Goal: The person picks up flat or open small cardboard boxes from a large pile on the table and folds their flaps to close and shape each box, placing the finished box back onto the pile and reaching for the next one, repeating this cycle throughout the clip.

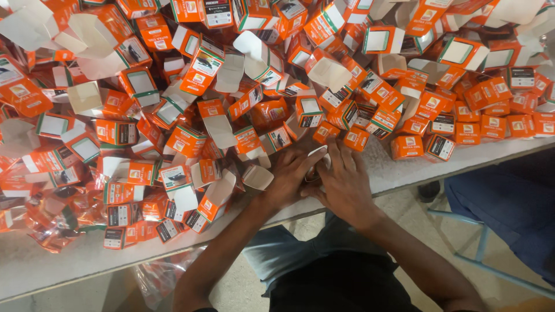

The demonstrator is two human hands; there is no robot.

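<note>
At the table's (404,173) near edge, left hand (289,176) and right hand (344,182) together clasped a small white-flapped carton (317,155), beside a sprawling heap of orange cartons (191,75).

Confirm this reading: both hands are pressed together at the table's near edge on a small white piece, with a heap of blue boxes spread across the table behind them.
One detail is wrong: the boxes are orange, not blue. The head view shows the left hand and right hand together at the near edge of the table on a small white piece, the heap behind them.
</note>
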